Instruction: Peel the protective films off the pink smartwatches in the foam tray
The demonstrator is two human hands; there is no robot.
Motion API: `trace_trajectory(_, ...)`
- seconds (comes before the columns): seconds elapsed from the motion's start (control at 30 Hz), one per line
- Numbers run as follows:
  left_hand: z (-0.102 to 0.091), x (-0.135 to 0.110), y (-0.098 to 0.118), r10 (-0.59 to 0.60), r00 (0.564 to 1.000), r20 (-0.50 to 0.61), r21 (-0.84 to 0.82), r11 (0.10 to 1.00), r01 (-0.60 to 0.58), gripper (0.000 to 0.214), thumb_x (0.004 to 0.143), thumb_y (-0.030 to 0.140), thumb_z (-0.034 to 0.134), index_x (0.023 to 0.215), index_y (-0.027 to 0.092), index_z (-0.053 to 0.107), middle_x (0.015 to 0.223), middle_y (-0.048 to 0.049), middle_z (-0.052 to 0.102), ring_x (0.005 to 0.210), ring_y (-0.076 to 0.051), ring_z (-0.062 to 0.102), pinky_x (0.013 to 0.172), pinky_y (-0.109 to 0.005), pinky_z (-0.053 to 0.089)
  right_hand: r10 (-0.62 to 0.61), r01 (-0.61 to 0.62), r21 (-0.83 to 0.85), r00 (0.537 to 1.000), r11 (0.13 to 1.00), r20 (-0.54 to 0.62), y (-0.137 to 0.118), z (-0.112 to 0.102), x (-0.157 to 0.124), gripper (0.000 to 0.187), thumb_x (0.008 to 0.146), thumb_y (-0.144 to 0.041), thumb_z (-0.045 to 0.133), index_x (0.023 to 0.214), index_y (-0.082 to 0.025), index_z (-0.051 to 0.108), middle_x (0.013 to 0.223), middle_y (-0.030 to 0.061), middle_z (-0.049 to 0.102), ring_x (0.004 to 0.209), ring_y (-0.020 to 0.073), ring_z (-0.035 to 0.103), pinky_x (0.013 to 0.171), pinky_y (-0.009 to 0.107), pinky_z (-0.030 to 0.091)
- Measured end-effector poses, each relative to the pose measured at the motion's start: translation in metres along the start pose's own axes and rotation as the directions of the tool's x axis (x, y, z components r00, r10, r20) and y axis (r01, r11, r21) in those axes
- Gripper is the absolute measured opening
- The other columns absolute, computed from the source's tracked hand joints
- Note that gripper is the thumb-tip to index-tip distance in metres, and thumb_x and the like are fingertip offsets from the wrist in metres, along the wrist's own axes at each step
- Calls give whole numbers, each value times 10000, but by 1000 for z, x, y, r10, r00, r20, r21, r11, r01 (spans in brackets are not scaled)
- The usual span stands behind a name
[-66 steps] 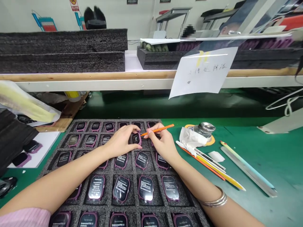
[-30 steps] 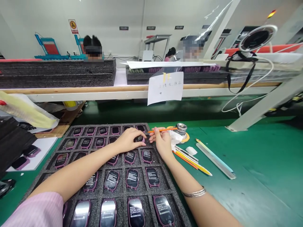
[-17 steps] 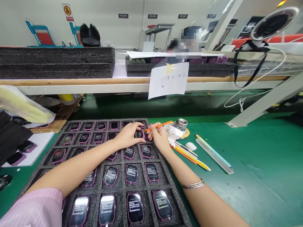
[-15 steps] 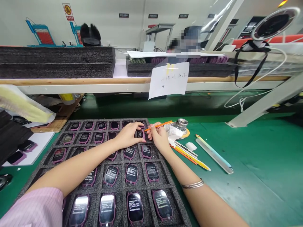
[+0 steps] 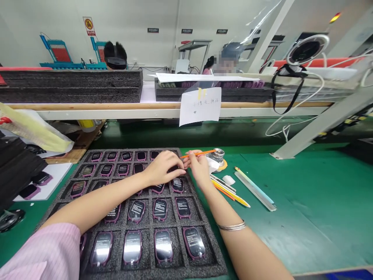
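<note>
1. Five rows of purple-cased smartwatches [image 5: 160, 209] sit in the cells of a black foam tray [image 5: 214, 258], which lies on a green bench mat [image 5: 294, 237].
2. Right of the tray: a metal-capped glass jar [image 5: 217, 155], a crumpled white tissue [image 5: 214, 165], loose pencils [image 5: 230, 193] and a steel ruler [image 5: 255, 190].
3. Over the tray, the left forearm [image 5: 101, 206] and right forearm [image 5: 230, 237] converge toward its far right corner, where the hands nearly touch.
4. Latest change: the left hand [image 5: 164, 168] has dropped lower, its fingers now curling over a watch whose face showed clearly between the hands moments ago. Clenched or merely covering: cannot tell.
5. That second-row watch [image 5: 175, 168], rightmost in the tray, lies almost hidden beneath the left fingertips [image 5: 182, 171]; only a dark sliver shows.
6. Near the tray's right edge, the right hand [image 5: 198, 168] pinches an orange stick [image 5: 198, 153] between thumb and fingers, its tip pointing left, above the watch.
</note>
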State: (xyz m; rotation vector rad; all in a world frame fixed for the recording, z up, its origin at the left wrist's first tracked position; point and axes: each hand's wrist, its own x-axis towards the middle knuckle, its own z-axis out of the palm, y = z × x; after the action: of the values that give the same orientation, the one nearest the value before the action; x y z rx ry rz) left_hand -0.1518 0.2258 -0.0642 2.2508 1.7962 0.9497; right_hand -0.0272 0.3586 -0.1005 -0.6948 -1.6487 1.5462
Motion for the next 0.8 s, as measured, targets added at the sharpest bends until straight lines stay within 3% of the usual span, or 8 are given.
trace_trajectory(0.1, 6, -7, 13, 108, 987, 120, 2, 994, -109, 191, 886, 437, 693, 906, 254, 744, 1173, -66, 681, 1195, -252, 590, 1106, -409, 404, -33, 35, 43, 999, 998, -39, -23, -17, -7, 319, 992, -467, 556, 1039, -155, 603, 764, -23, 620, 555, 88, 571, 539, 239, 516)
trace_trajectory(0.23, 8, -25, 14, 72, 990, 118, 45, 996, -78, 300, 865, 463, 714, 1071, 245, 729, 1245, -113, 660, 1272, -297, 552, 1137, -468, 371, -93, 95, 56, 994, 994, -52, -40, -29, -31, 401, 890, -609, 612, 928, -211, 577, 711, -19, 622, 518, 106, 564, 521, 253, 510)
trace_trajectory(0.37, 4, -37, 11, -18, 997, 80, 54, 998, 14, 315, 897, 463, 680, 1145, 268, 686, 1154, -69, 715, 1166, -256, 629, 1062, -444, 440, -90, 90, 36, 996, 995, -1, -28, -16, -51, 453, 822, -673, 640, 855, -229, 557, 658, -13, 616, 465, 124, 554, 448, 268, 481)
trace_trajectory(0.57, 9, -36, 15, -78, 994, 80, 44, 996, 75, 274, 891, 406, 701, 1106, 243, 658, 1136, -65, 717, 1126, -257, 635, 1025, -439, 447, -28, 29, -5, 998, 1000, 59, -7, 4, -59, 402, 886, -648, 548, 826, -259, 471, 538, -67, 533, 393, 118, 502, 376, 243, 410)
trace_trajectory(0.8, 12, -35, 14, -161, 986, 49, -2, 987, 162, 530, 793, 398, 802, 1193, 207, 511, 1142, -91, 679, 1077, -282, 654, 977, -457, 493, -27, 31, -51, 997, 998, 66, 0, 1, -59, 405, 927, -608, 545, 857, -216, 470, 568, -87, 526, 394, 73, 478, 403, 207, 399)
